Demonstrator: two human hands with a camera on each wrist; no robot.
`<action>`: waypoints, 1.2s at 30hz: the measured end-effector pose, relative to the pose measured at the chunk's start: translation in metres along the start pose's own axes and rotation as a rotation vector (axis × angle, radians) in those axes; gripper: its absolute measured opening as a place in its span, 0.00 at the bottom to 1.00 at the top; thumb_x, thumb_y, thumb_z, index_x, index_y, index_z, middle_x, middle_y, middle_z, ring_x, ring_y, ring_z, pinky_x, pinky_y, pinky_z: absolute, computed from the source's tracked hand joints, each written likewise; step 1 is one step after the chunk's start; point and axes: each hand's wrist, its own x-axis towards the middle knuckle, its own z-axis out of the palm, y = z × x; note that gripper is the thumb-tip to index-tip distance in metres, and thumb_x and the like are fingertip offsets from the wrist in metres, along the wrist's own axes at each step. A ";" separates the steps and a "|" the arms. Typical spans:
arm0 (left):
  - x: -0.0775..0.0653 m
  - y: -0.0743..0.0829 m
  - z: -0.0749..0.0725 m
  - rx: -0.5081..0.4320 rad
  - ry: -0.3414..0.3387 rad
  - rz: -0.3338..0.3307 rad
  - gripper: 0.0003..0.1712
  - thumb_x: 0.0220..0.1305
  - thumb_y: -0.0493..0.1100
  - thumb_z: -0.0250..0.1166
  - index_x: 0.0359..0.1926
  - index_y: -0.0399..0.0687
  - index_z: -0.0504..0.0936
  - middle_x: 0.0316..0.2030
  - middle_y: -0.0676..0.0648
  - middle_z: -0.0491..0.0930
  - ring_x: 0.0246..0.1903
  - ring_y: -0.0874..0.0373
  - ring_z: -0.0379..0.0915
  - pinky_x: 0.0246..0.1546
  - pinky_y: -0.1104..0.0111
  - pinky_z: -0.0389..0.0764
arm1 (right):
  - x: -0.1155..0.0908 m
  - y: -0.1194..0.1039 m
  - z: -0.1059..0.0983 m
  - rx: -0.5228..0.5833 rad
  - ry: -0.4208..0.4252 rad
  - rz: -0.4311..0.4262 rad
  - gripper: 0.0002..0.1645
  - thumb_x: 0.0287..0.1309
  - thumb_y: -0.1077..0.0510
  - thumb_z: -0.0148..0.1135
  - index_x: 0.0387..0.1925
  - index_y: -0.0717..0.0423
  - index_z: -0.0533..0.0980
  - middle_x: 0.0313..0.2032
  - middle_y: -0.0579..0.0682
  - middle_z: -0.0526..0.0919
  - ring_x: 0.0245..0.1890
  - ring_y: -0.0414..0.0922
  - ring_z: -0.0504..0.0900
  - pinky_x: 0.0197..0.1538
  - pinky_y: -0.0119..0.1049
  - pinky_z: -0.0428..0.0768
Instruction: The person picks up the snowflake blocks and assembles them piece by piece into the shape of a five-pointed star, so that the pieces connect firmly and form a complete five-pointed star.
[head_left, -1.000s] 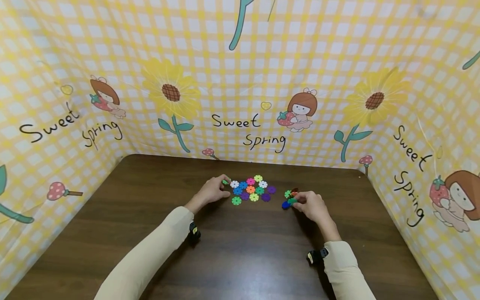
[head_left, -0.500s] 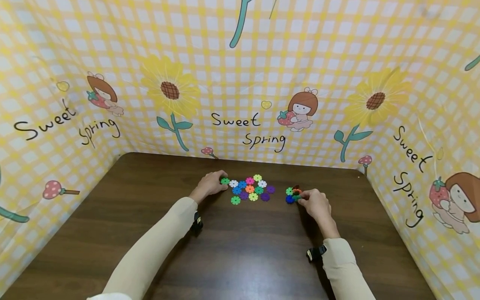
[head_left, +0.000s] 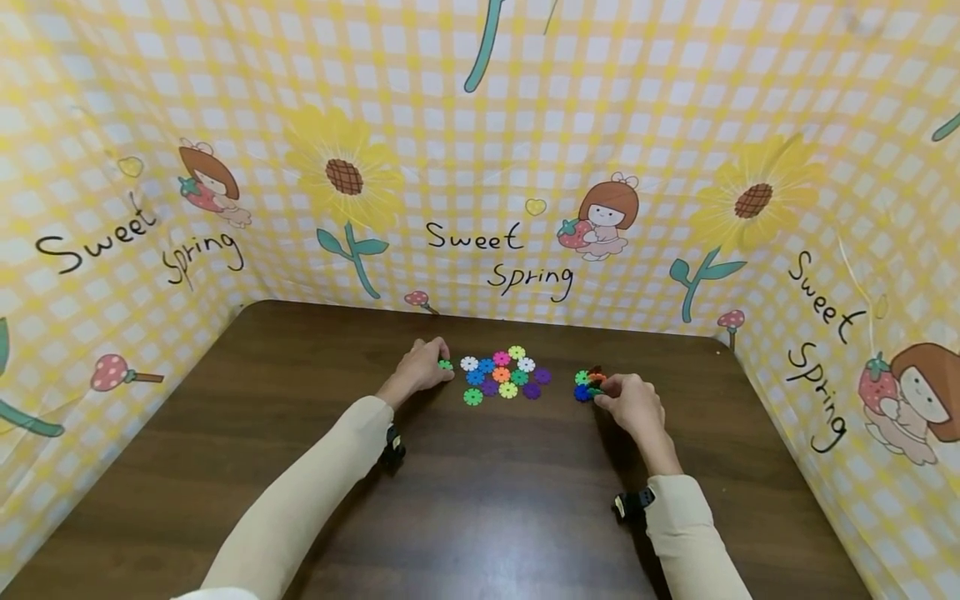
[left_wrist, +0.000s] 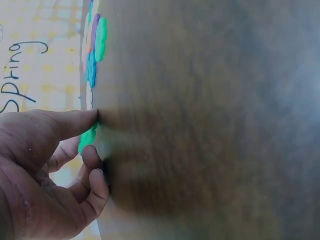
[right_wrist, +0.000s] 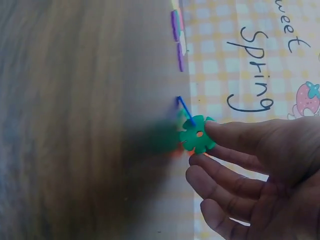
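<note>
Between the thumb and forefinger of my left hand (head_left: 420, 367) is a light green snowflake disc (head_left: 446, 365), just left of a cluster of flat discs. The left wrist view shows this disc (left_wrist: 87, 139) partly behind the thumb, low over the tabletop. My right hand (head_left: 632, 404) pinches a darker green snowflake disc (right_wrist: 199, 134) by its edge. That disc is part of a small joined group with a blue disc (head_left: 582, 392), a light green disc (head_left: 581, 377) and an orange one (head_left: 597, 378). How they interlock is partly hidden by the fingers.
Several loose snowflake discs lie in a cluster mid-table, including white (head_left: 468, 364), pink (head_left: 501, 358), orange (head_left: 501, 375), purple (head_left: 542, 376) and green (head_left: 472, 397) ones. The brown wooden table (head_left: 480, 492) meets a yellow checked cloth (head_left: 480, 167) at its back and sides.
My left hand has come around the light green disc, which now sits slightly farther left, apart from the white disc. The right hand's joined group has shifted slightly right and away.
</note>
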 end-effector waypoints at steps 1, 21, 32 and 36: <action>-0.002 0.000 0.000 -0.004 -0.004 -0.003 0.18 0.65 0.46 0.70 0.47 0.48 0.72 0.47 0.40 0.71 0.41 0.44 0.69 0.41 0.55 0.71 | -0.001 -0.002 -0.001 0.004 0.000 -0.006 0.18 0.63 0.50 0.68 0.51 0.53 0.82 0.48 0.54 0.86 0.49 0.61 0.80 0.40 0.54 0.78; -0.046 -0.009 -0.003 -0.249 -0.097 0.072 0.08 0.67 0.44 0.69 0.42 0.47 0.81 0.29 0.47 0.78 0.26 0.54 0.76 0.30 0.64 0.76 | 0.005 -0.061 0.030 0.092 0.002 -0.156 0.10 0.61 0.52 0.71 0.41 0.51 0.85 0.38 0.48 0.87 0.37 0.49 0.82 0.35 0.46 0.77; -0.069 -0.006 -0.012 -0.421 -0.193 0.203 0.10 0.67 0.46 0.68 0.39 0.44 0.80 0.27 0.43 0.84 0.23 0.50 0.77 0.29 0.61 0.78 | 0.017 -0.076 0.059 0.097 -0.053 -0.193 0.11 0.59 0.55 0.72 0.41 0.56 0.85 0.32 0.48 0.86 0.30 0.45 0.80 0.33 0.40 0.77; -0.076 -0.004 -0.014 -0.461 -0.251 0.230 0.10 0.69 0.46 0.66 0.40 0.44 0.78 0.24 0.44 0.83 0.22 0.49 0.76 0.26 0.61 0.76 | 0.021 -0.076 0.065 0.090 -0.070 -0.172 0.14 0.58 0.54 0.73 0.43 0.57 0.83 0.33 0.49 0.83 0.31 0.46 0.79 0.34 0.41 0.76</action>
